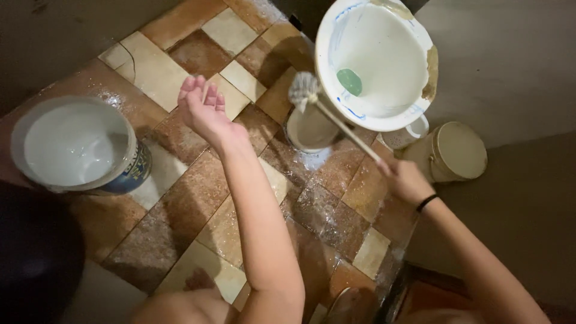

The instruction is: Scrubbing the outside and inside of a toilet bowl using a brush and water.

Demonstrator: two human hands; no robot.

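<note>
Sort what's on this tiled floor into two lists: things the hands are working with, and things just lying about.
In use:
- round brush, its stick held by the right hand
- small pot under the brush head
- left hand, open and empty above the tiled floor

Lying about:
- big white basin with a green piece inside
- paint bucket
- cream tub
- white cup

Round paint bucket [78,147] at nine o'clock, white inside, blue printed label [135,174] on its side; cream lidded tub [456,151] at three o'clock, label unseen.
</note>
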